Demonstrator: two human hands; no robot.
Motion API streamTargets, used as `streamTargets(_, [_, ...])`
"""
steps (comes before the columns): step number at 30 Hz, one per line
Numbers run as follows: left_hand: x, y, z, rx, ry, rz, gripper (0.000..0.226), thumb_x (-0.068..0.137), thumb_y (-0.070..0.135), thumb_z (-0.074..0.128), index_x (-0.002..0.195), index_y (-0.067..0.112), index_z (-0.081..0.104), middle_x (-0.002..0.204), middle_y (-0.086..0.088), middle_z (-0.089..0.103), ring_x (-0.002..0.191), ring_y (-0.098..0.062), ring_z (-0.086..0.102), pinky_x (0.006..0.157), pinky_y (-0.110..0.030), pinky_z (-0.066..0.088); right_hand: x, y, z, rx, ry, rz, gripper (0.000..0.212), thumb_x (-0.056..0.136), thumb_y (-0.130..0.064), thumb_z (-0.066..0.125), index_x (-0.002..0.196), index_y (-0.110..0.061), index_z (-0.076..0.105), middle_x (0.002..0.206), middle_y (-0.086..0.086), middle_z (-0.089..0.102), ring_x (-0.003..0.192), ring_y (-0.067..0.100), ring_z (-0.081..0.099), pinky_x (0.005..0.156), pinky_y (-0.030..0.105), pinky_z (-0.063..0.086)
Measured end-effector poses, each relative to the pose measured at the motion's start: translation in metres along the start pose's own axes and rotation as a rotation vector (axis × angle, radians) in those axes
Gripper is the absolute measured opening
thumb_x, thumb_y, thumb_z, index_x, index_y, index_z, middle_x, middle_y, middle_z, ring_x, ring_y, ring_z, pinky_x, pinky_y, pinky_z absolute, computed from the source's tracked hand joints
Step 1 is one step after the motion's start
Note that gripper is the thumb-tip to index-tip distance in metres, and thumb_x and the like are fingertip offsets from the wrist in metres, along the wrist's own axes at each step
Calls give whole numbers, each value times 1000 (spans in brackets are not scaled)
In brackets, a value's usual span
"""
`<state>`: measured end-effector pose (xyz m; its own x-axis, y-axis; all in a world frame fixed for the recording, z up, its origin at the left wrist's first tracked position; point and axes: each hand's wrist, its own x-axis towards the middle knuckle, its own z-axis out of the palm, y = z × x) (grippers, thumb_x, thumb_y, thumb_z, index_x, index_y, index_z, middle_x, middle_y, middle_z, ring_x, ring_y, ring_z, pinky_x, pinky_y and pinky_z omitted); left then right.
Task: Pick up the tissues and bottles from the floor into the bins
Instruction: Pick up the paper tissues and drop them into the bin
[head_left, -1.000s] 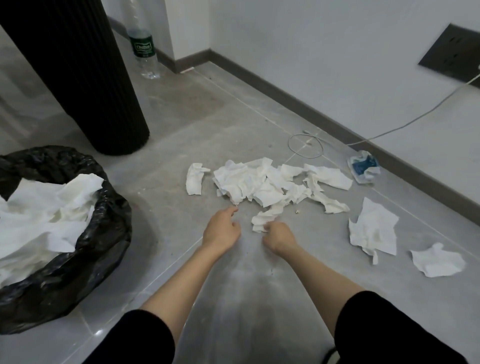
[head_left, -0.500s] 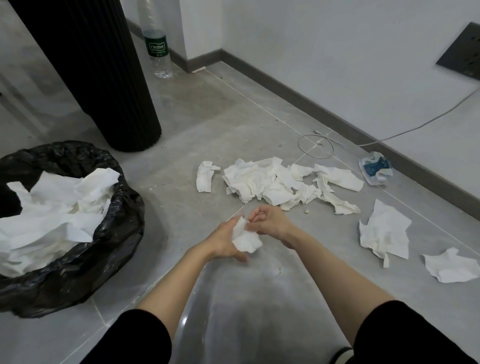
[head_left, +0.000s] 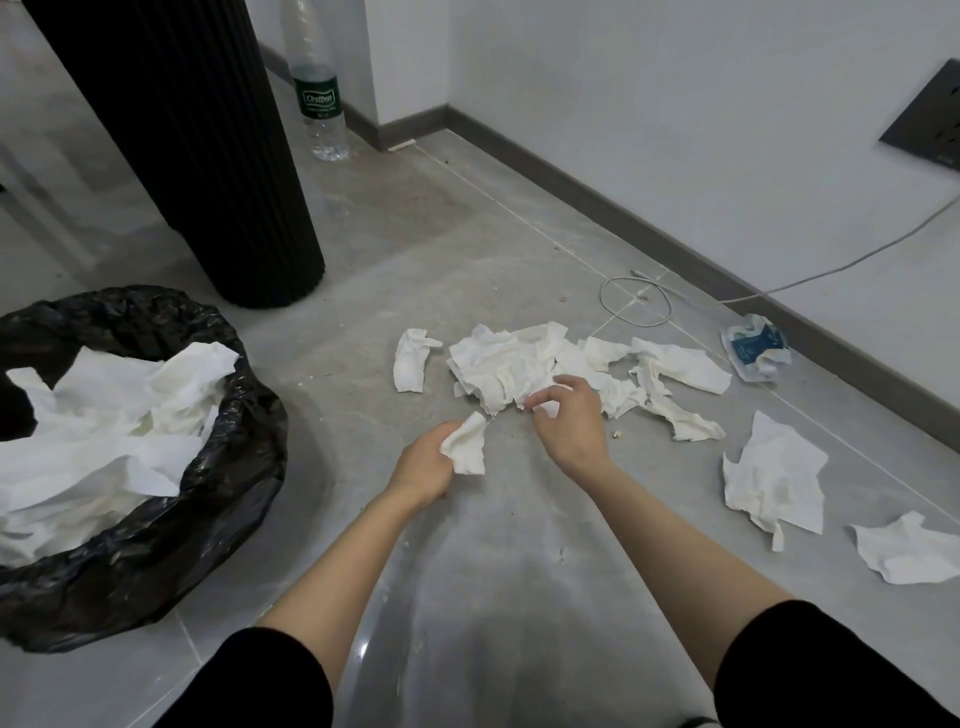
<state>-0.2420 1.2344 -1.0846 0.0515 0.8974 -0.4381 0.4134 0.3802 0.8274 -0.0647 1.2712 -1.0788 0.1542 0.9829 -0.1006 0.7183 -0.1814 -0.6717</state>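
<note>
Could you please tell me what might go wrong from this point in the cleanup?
The bin bag is heaped with tissues, so more may spill over its rim. The tissue hangs partly out of the left hand and might drop. The cable loop lies near the tissue pile and could snag.

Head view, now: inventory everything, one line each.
bin: 1, black liner, left, holding white tissues
tissue pile: 1, white, floor centre
single tissues: 3, white, one left of pile, two far right
bottle: 1, clear, green label, upright by far wall
column: 1, black, ribbed, behind bin
wrapper: 1, blue-white, by right baseboard
cable: 1, pale, looped on floor beyond pile
socket plate: 1, dark, right wall
left hand: grips crumpled tissue, white
right hand: pinches white scrap at pile's near edge
</note>
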Motion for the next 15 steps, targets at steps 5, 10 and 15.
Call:
streamTargets(5, [-1,8,-1,-46,-110,-66,39,67,24,43,100,15,61,98,-3,58,79,-15,47,54,-23,36,19,5,-5,-382,-332,94,40,89,-14,48,127,-26,59,160,-2,-2,144,32,-2,115,44,24])
streamTargets(10, [9,4,0,-15,-50,-94,25,91,3,34,97,13,56,102,-6,54,75,-15,44,54,-23,37,25,7,-7,-481,-380,231,41,91,-11,37,130,-12,50,154,4,26,141,32,14,110,44,23])
streamTargets(15, [5,16,-3,-19,-11,-121,15,86,9,43,91,19,52,124,-10,47,86,-18,48,52,-21,39,17,3,-18,-208,27,135,33,84,-5,42,92,-15,72,96,6,69,105,29,59,88,35,44])
